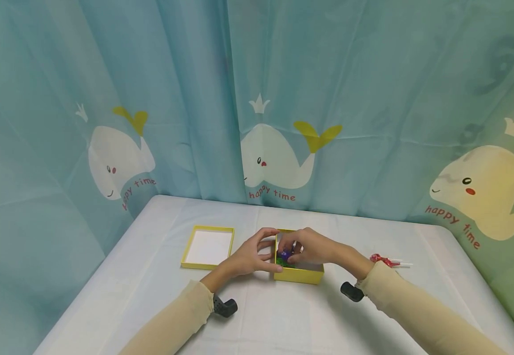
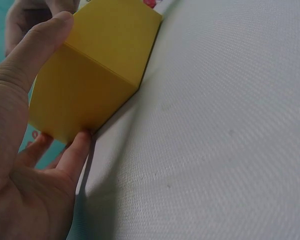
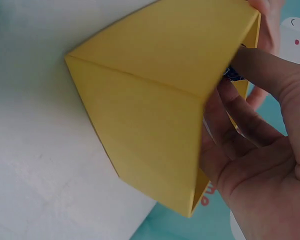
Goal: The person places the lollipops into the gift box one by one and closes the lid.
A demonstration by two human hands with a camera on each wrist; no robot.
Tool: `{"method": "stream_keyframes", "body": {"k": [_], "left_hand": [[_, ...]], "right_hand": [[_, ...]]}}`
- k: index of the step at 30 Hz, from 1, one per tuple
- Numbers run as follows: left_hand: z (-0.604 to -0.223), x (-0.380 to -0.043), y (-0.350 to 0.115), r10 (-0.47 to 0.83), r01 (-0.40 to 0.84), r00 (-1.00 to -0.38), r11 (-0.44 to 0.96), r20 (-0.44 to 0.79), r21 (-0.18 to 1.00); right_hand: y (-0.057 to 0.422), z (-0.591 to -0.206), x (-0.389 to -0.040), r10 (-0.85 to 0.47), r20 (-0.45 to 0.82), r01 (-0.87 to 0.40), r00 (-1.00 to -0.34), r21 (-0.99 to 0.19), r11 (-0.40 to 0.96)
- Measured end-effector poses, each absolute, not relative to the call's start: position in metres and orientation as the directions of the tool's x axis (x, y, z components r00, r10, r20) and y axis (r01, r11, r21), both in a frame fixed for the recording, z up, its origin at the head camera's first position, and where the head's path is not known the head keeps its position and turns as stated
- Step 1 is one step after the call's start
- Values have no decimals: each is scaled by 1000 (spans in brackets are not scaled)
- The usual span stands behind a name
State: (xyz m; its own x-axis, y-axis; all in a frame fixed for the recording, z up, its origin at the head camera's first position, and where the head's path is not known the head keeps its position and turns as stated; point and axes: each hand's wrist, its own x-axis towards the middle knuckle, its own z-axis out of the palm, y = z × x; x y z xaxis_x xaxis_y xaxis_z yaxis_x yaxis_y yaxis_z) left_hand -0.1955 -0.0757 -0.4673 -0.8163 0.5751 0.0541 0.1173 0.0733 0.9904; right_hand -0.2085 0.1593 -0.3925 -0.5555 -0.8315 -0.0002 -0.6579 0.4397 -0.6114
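Note:
An open yellow box (image 1: 299, 276) with a white inside stands on the table. My left hand (image 1: 249, 255) grips its left end, with the thumb near the front corner and the fingers spread along the side; the left wrist view shows the thumb and fingertips against the yellow walls (image 2: 85, 95). My right hand (image 1: 314, 245) reaches down into the box and pinches a purple-wrapped lollipop (image 1: 285, 254), whose stick is hidden. Something in green wrapping (image 1: 282, 263) lies below it inside the box. In the right wrist view only a dark blue bit of the wrapper (image 3: 233, 75) shows between the fingers.
A yellow-rimmed lid (image 1: 208, 246), white side up, lies left of the box. To the right, red-wrapped lollipops (image 1: 385, 260) with white sticks lie on the white table (image 1: 279, 320). A blue-green curtain (image 1: 203, 123) with whale prints hangs behind the table.

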Motion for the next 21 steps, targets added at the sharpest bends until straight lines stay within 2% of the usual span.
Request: {"method": "stream_keyframes", "body": {"k": [9, 21], "left_hand": [[-466, -194, -76, 570, 98, -821, 83, 33, 992], [-463, -193, -77, 582, 99, -812, 64, 43, 993]], "right_hand": [[157, -399, -205, -850, 12, -696, -527, -580, 424], [155, -400, -203, -851, -11, -687, -525, -585, 431]]}}
